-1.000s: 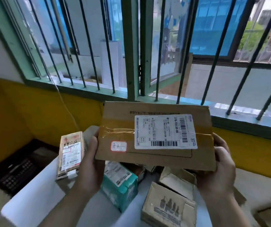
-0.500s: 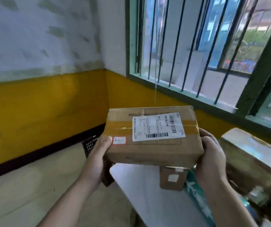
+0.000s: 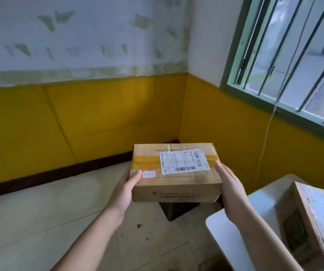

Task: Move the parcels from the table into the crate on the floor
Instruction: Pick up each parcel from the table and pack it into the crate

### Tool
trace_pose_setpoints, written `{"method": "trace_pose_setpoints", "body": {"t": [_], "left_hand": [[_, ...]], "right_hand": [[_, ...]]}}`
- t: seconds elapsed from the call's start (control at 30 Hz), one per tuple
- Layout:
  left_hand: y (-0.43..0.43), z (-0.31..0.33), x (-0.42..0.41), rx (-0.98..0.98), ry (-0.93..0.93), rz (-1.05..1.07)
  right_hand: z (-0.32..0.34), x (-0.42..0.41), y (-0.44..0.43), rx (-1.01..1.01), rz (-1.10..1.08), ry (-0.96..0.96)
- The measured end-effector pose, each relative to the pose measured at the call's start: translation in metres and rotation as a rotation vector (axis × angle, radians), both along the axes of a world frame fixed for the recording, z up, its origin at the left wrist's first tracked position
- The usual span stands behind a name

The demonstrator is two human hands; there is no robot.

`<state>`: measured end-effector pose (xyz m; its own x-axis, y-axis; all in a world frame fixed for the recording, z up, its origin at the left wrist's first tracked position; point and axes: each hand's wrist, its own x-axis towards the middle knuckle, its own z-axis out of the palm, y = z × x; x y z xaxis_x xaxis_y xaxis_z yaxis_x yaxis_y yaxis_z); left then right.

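A brown cardboard parcel (image 3: 176, 184) with a white shipping label and yellow tape hangs in the air over the room's corner. My left hand (image 3: 126, 190) grips its left end, thumb on the top face and fingers hidden below. My right hand (image 3: 229, 188) presses flat against the right end, fingers straight. Directly under the parcel a dark crate (image 3: 176, 211) stands on the floor; the parcel hides most of it. Another taped cardboard parcel (image 3: 311, 223) lies on the white table (image 3: 227, 235) at the lower right.
Yellow-and-white walls meet in the corner just behind the crate. A barred window (image 3: 294, 61) runs along the right wall, with a thin cord (image 3: 264, 145) hanging from it. Pale tiled floor (image 3: 40, 212) spreads to the left.
I have turned left from the table to the corner. The parcel moved with both hands from above the table to above the crate and sits lower. My right hand's fingers have straightened.
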<state>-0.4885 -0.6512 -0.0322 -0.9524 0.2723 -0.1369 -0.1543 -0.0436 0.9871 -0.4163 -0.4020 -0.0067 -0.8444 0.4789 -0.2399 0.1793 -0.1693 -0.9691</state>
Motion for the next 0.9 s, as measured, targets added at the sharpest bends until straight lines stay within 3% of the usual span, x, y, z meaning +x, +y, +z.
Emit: {"method": "trace_pose_setpoints", "body": {"t": [0.33,0.63,0.9], "left_hand": [[0.046,-0.066,-0.227,-0.245,-0.125,-0.034],[0.105,-0.096,-0.412,-0.392,-0.225,-0.134],[0.166,-0.183,-0.575,-0.518,-0.335,-0.464]], "right_hand": [[-0.096,-0.197,0.032,0.007,-0.058,-0.084],[-0.122,-0.349,0.072,-0.081,-0.183,-0.206],[-0.202,-0.454,0.076,-0.187,-0.497,-0.353]]}}
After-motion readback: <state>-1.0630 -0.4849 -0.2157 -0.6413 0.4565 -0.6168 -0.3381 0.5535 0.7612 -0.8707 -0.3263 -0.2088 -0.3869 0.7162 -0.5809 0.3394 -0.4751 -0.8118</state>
